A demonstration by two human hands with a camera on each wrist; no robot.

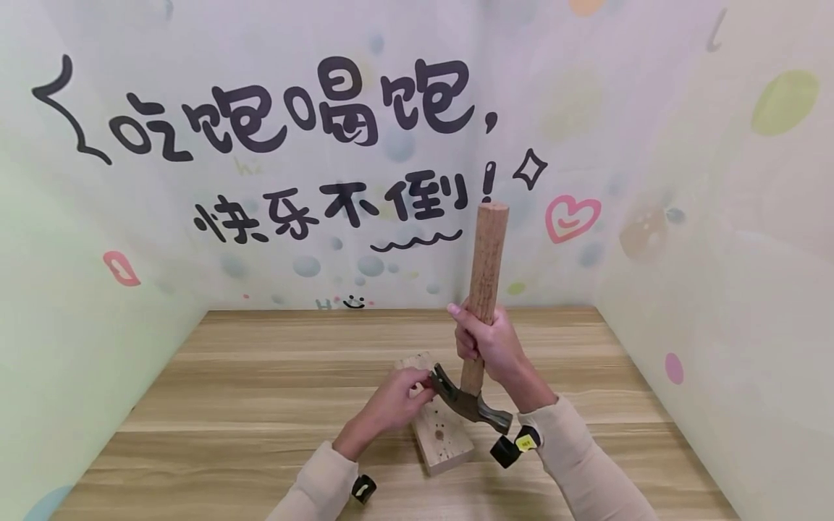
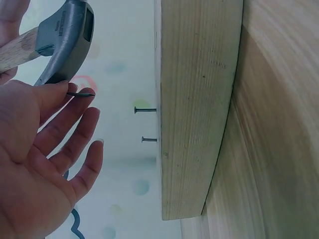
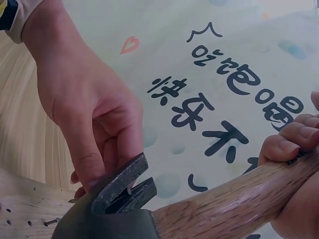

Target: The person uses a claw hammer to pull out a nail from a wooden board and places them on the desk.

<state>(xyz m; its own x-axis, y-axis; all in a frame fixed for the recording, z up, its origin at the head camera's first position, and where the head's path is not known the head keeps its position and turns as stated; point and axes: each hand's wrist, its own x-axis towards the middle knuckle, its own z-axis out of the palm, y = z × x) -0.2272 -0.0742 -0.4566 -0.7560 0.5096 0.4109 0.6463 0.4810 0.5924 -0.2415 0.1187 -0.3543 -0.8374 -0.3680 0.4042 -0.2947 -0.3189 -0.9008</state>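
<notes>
A nail (image 2: 81, 94) is pinched between the thumb and index finger of my left hand (image 1: 394, 399), above a wooden block (image 1: 448, 445). Its point sticks out past the fingertips, away from the wood; the other end is hidden. My right hand (image 1: 494, 346) grips a claw hammer (image 1: 486, 268) by its wooden handle, held with the head down. The hammer's claw (image 3: 119, 186) is right by my left fingertips; whether it touches the nail I cannot tell. Two nails stand partly driven in the block, one longer nail (image 2: 145, 110) and one shorter nail (image 2: 149, 140).
Beneath the block is a wood-grain table (image 1: 260, 405). Several dark holes mark the block's top. A patterned wall (image 1: 293, 43) with black writing rises behind the table, and a side wall (image 1: 730, 304) stands on the right.
</notes>
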